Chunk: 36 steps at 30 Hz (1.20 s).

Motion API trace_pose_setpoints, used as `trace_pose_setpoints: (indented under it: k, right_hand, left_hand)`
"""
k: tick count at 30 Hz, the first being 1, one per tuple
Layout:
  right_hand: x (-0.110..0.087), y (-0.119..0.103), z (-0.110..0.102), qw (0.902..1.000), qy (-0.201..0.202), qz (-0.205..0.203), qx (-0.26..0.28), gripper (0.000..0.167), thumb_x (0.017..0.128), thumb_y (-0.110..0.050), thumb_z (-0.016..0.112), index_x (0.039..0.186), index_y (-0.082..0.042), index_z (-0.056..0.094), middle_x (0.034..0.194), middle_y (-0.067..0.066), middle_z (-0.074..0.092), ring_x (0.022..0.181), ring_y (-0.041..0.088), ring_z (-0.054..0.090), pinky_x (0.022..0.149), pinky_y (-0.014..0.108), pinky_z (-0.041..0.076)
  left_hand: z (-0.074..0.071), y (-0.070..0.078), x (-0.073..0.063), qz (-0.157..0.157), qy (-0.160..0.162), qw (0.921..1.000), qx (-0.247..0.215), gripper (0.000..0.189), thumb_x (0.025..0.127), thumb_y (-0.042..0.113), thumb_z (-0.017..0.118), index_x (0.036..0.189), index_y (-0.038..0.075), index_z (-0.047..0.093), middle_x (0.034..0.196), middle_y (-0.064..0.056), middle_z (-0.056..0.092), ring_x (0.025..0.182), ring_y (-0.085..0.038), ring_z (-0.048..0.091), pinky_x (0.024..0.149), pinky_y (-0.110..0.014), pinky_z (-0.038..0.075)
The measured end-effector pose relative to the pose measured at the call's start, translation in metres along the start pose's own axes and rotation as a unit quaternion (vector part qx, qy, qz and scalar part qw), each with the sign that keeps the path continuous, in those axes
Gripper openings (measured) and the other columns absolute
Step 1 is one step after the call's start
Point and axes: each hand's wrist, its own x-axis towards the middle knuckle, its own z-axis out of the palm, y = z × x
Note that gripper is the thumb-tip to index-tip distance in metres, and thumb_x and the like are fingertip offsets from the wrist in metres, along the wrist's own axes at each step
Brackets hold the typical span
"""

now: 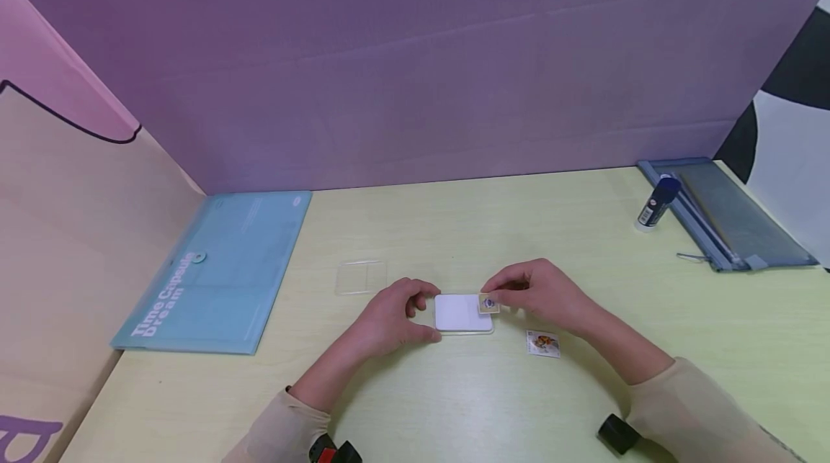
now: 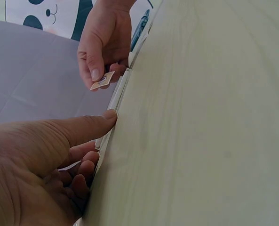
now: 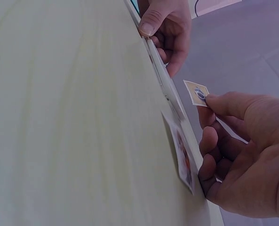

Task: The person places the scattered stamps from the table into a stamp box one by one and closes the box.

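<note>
A white card with rounded corners (image 1: 457, 313) lies in a shallow clear case (image 1: 468, 333) on the table. My left hand (image 1: 400, 312) holds its left end, thumb at the near corner and index finger at the far corner. Between thumb and fingertip, my right hand (image 1: 543, 295) pinches a small tan stamp (image 1: 489, 303) with a blue motif. In the head view the stamp overlaps the card's right edge; the right wrist view shows it raised above the card (image 3: 163, 84). A second stamp (image 1: 543, 343), with an orange-brown picture, lies near the right hand.
Behind the left hand lies a clear plastic lid (image 1: 361, 277). A blue document folder (image 1: 220, 272) is at the left. At the back right, a glue stick (image 1: 658, 202) stands beside a grey-blue zip pouch (image 1: 746, 214). Purple fabric (image 1: 421, 74) walls off the table's back.
</note>
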Motion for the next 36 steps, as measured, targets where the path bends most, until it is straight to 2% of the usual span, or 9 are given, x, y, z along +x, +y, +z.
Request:
trace_pose_setpoints:
  k: [21,36]
  right_hand:
    - [0.006,-0.01,0.009,0.9998,0.002,0.02,-0.002,0.012,0.09,-0.02,0.077,0.099,-0.013,0.08,0.095,0.0,0.074,0.08,0.021,0.059,0.063,0.029,0.048]
    - [0.006,-0.008,0.013,0.9997,-0.002,0.023,-0.011,0.008,0.091,-0.017,0.077,0.098,-0.015,0.08,0.093,-0.001,0.074,0.078,0.021,0.058,0.063,0.029,0.047]
  left_hand:
    - [0.0,0.0,0.0,-0.001,0.001,1.0,0.002,0.054,0.076,0.015,0.09,0.124,0.012,0.066,0.096,0.001,0.056,0.087,-0.017,0.049,0.071,-0.027,0.042]
    - [0.0,0.0,0.0,-0.003,-0.002,1.0,0.007,0.054,0.076,0.014,0.09,0.125,0.011,0.066,0.097,0.001,0.055,0.087,-0.018,0.049,0.071,-0.027,0.041]
